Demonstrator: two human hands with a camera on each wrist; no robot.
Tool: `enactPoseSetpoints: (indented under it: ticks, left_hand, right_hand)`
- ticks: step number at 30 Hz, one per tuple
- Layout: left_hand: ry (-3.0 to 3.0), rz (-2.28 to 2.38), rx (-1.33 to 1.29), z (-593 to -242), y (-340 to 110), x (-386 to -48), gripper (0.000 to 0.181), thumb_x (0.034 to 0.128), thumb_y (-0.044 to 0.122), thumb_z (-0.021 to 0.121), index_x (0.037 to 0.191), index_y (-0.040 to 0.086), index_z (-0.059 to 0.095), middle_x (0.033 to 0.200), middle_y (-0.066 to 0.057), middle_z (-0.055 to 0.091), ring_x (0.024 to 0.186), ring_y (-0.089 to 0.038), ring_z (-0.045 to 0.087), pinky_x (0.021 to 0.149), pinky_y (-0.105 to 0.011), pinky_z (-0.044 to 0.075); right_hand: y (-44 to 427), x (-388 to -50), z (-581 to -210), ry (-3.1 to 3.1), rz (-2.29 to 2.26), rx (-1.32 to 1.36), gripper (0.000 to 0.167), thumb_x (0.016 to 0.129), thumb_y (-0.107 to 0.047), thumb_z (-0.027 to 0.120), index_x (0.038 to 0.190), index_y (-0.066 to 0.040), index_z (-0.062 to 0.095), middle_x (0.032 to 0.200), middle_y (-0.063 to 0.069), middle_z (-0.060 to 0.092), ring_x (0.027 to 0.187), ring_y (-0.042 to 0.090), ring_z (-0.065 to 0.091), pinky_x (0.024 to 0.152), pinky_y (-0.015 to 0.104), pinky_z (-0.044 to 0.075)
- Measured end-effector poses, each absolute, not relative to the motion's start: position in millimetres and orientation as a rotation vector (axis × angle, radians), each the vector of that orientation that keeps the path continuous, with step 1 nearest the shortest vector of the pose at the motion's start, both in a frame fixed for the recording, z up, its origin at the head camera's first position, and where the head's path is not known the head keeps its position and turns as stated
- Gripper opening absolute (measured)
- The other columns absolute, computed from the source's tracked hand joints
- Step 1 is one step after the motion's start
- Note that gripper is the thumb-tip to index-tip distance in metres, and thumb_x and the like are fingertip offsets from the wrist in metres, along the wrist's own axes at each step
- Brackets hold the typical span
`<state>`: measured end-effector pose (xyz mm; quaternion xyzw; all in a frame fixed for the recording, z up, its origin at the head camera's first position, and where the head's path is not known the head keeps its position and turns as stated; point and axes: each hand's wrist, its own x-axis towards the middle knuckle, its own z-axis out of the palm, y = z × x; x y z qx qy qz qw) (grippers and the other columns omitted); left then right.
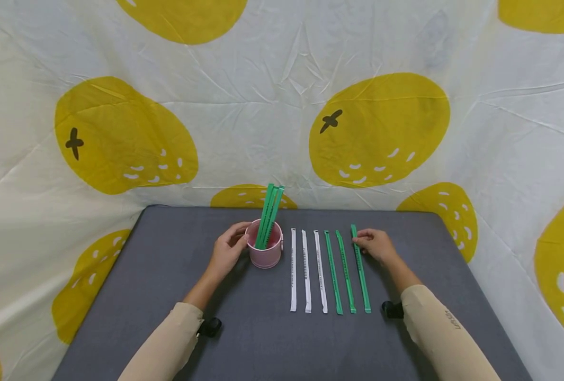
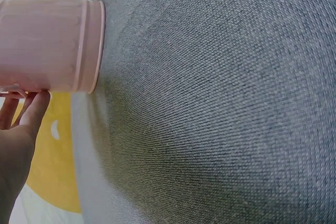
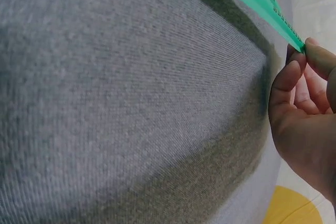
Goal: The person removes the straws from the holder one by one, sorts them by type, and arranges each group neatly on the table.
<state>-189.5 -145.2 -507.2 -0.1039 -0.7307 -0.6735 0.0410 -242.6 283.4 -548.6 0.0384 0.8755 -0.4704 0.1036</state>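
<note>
A pink bucket (image 1: pixel 265 259) stands upright on the table, with green paper-wrapped straws (image 1: pixel 269 217) leaning inside. My left hand (image 1: pixel 227 247) touches its left side; in the left wrist view the fingertips meet the wall (image 2: pixel 52 45) beside a small handle loop. My right hand (image 1: pixel 378 246) pinches the upper end of the rightmost green wrapped straw (image 1: pixel 361 278) between thumb and fingers. The right wrist view shows that straw (image 3: pixel 252 6) above its shadow on the cloth. To its left lie two more green wrapped straws (image 1: pixel 333 275) and three white ones (image 1: pixel 306 275), side by side.
The grey cloth-covered table (image 1: pixel 262 344) reaches back to a hanging white curtain (image 1: pixel 262 132) printed with yellow fruit shapes. A small black camera sits at each wrist, the left one (image 1: pixel 210 327) and the right one (image 1: pixel 392 310) both near the table surface.
</note>
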Motion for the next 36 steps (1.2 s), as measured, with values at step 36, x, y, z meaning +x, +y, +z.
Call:
enactPoseSetpoints:
  ticks: [36]
  left_hand:
    - [-2.295, -2.014, -0.295, -503, -145, -189, 0.036, 0.1013, 0.002, 0.062, 0.136, -0.006, 0.06, 0.129, -0.032, 0.064, 0.118, -0.052, 0.062, 0.084, -0.017, 0.056]
  right_hand:
    - [267, -238, -544, 2.793, -1.101, 0.101, 0.022, 0.095, -0.014, 0.071, 0.109, 0.003, 0.072, 0.095, 0.016, 0.075, 0.076, 0.022, 0.068, 0.069, 0.034, 0.054]
